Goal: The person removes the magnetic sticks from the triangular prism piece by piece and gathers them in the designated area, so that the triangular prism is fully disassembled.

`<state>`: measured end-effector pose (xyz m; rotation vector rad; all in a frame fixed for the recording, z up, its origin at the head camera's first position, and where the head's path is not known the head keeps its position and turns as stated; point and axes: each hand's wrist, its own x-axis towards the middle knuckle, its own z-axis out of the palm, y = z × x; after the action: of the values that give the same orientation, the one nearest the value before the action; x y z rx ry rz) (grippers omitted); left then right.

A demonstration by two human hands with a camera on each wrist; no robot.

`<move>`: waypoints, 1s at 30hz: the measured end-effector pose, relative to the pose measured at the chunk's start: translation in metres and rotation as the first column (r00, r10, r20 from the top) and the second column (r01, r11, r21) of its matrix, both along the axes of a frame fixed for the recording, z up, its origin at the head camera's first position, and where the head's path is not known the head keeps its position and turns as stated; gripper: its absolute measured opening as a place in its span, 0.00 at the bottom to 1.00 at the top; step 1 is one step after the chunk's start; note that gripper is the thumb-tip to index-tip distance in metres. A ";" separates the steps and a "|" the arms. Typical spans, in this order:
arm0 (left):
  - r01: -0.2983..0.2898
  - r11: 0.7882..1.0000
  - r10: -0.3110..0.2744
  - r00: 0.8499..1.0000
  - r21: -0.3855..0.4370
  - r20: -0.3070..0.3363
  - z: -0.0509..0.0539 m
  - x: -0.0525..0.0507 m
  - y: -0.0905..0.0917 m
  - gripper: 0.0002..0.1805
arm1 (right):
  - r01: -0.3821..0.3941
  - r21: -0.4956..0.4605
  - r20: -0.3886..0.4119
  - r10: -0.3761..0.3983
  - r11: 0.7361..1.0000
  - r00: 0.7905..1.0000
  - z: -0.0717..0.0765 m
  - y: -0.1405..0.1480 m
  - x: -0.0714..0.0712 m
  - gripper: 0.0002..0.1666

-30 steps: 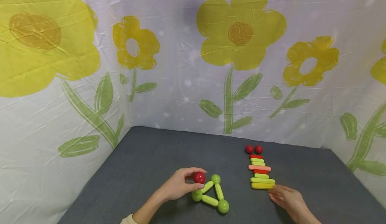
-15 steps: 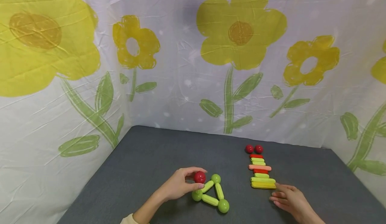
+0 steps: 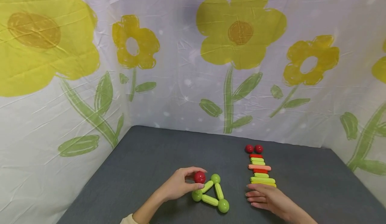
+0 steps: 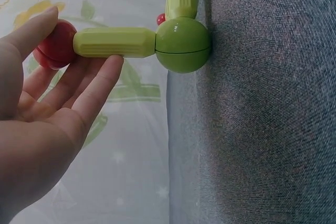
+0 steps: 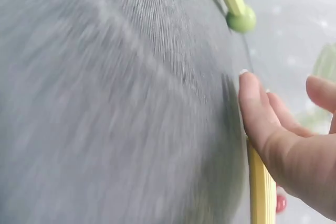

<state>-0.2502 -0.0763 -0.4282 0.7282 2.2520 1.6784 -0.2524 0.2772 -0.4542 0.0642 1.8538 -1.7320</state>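
Note:
My left hand (image 3: 180, 184) pinches a red ball (image 3: 199, 177) between thumb and fingers. In the left wrist view that ball (image 4: 56, 44) tops an upright light green rod (image 4: 114, 42), touched by a fingertip, which rises from a green ball (image 4: 183, 44). On the table three green balls (image 3: 223, 206) and three light green rods (image 3: 209, 200) form a triangle. My right hand (image 3: 271, 200), its fingers extended and holding nothing, is just in front of the yellow rod (image 3: 268, 184), partly covering it; in the right wrist view the yellow rod (image 5: 261, 187) lies beyond the hand (image 5: 294, 140).
Beyond the right hand runs a column of rods: light green (image 3: 261, 180), red (image 3: 260, 171), salmon (image 3: 259, 167) and others. Two red balls (image 3: 258, 149) sit at its far end. A flowered cloth (image 3: 181, 83) hangs behind the dark table (image 3: 169, 150).
My right hand has moved left from the right end of the yellow rod to a place in front of it. The left hand keeps its grip on the red ball.

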 end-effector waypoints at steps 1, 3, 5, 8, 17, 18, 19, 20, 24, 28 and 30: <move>0.000 1.000 0.000 1.000 0.002 0.003 0.000 0.000 0.000 0.20 | -0.030 -0.007 -0.004 0.030 1.000 1.000 0.000 -0.007 -0.002 0.35; 0.000 1.000 0.000 1.000 0.003 0.008 -0.001 0.000 -0.001 0.21 | -0.083 -0.024 -0.008 0.082 0.996 0.997 -0.001 -0.020 -0.005 0.35; 0.003 1.000 -0.003 1.000 0.010 0.023 -0.002 -0.001 -0.002 0.23 | -0.113 -0.037 -0.012 0.112 0.993 0.994 -0.002 -0.034 -0.009 0.34; 0.018 1.000 -0.019 0.999 0.021 0.034 -0.004 -0.002 -0.003 0.25 | -0.145 -0.068 -0.010 0.144 0.987 0.989 -0.005 -0.051 -0.014 0.34; 0.050 0.998 -0.051 0.999 0.025 0.012 -0.005 -0.004 -0.002 0.26 | -0.141 -0.122 0.006 0.143 0.982 0.990 -0.008 -0.075 -0.025 0.37; 0.051 0.998 -0.051 0.999 0.021 0.007 -0.006 -0.004 -0.002 0.25 | -0.142 -0.126 0.004 0.143 0.982 0.990 -0.007 -0.076 -0.026 0.37; 0.051 0.999 -0.051 0.999 0.016 0.004 -0.006 -0.004 -0.002 0.24 | -0.142 -0.130 0.001 0.143 0.981 0.990 -0.007 -0.076 -0.027 0.38; 0.049 0.999 -0.049 0.999 0.011 0.000 -0.007 -0.004 -0.002 0.23 | -0.145 -0.131 -0.004 0.146 0.981 0.989 -0.007 -0.077 -0.028 0.38; 0.040 0.999 -0.040 0.999 0.000 0.006 -0.010 -0.004 -0.001 0.18 | -0.153 -0.125 -0.017 0.152 0.980 0.988 -0.007 -0.081 -0.031 0.39; 0.039 0.999 -0.039 0.999 -0.016 0.012 -0.014 -0.005 -0.001 0.14 | -0.160 -0.118 -0.027 0.158 0.980 0.987 -0.007 -0.086 -0.036 0.39; 0.040 0.999 -0.039 0.999 -0.030 0.008 -0.016 -0.005 -0.002 0.14 | -0.163 -0.117 -0.035 0.160 0.980 0.986 -0.008 -0.088 -0.038 0.40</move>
<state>-0.2555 -0.0780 -0.4444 0.7529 2.2376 1.6236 -0.2900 0.1889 -0.4618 -0.1528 1.7175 -1.7328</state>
